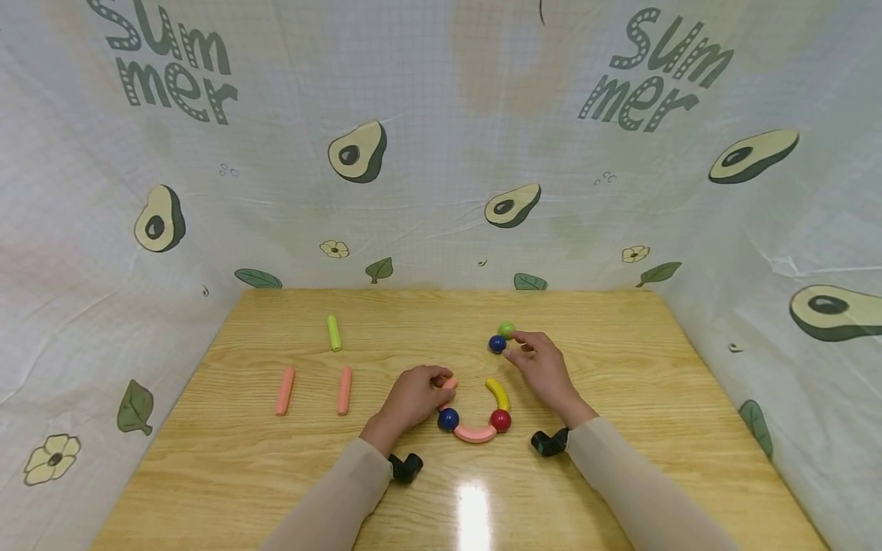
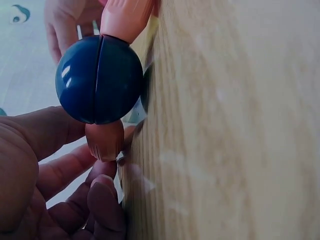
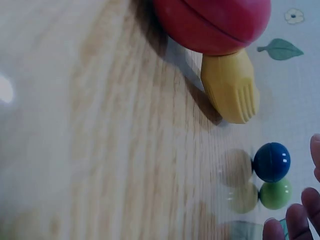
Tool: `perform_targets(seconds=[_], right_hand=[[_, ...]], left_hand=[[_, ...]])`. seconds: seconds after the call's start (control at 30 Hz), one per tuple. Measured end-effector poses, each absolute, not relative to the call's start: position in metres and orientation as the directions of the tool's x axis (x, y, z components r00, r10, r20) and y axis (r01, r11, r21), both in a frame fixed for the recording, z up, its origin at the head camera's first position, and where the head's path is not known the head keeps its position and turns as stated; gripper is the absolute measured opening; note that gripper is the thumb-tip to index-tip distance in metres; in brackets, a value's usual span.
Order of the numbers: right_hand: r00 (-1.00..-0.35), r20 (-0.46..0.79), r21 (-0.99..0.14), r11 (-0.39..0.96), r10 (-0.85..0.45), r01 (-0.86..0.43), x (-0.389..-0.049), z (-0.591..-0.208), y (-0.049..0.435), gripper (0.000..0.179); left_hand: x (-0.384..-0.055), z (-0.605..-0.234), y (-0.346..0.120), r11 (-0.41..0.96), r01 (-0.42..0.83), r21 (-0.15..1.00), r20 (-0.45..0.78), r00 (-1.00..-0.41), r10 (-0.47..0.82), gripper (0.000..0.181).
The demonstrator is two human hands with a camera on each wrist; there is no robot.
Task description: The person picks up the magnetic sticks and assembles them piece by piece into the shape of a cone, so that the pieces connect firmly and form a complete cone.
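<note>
My left hand (image 1: 416, 396) pinches a curved salmon-pink piece (image 1: 451, 383) between thumb and fingers; in the left wrist view that piece (image 2: 104, 142) joins a dark blue ball (image 2: 100, 80). From this ball (image 1: 449, 418) a second curved pink piece (image 1: 475, 435) runs to a red ball (image 1: 501, 420). A curved yellow piece (image 1: 499, 394) extends from the red ball, so the joined parts form a U. My right hand (image 1: 542, 371) has thumb and fingers spread beside a loose blue ball (image 1: 497, 343) and a green ball (image 1: 507, 330). The right wrist view shows its fingers (image 3: 296, 220) apart from both balls.
Two straight pink sticks (image 1: 285, 391) (image 1: 344, 391) lie on the left of the wooden table (image 1: 227, 474). Behind them is a yellow-green stick (image 1: 334, 333). A printed cloth (image 1: 427, 92) hangs behind the table and along its sides.
</note>
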State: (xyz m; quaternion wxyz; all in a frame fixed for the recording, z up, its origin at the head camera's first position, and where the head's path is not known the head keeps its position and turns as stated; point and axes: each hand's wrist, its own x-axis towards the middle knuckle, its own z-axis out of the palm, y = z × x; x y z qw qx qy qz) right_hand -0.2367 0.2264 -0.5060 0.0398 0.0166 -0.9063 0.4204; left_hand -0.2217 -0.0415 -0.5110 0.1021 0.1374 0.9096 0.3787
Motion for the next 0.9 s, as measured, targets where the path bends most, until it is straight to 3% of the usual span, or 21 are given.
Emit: perform_targets(seconds=[0.53, 0.9], right_hand=[[-0.995, 0.096, -0.714, 0.698, 0.02, -0.055, -0.256, -0.518, 0.208, 0.045], [-0.999, 0.028, -0.718, 0.695, -0.028, -0.04, -0.255, -0.518, 0.206, 0.038]], left_hand=[[-0.221, -0.513, -0.042, 0.663, 0.168, 0.729, -0.083, -0.941, 0.33, 0.035], [-0.223, -0.512, -0.041, 0.676, 0.165, 0.718, -0.085, -0.943, 0.32, 0.033]])
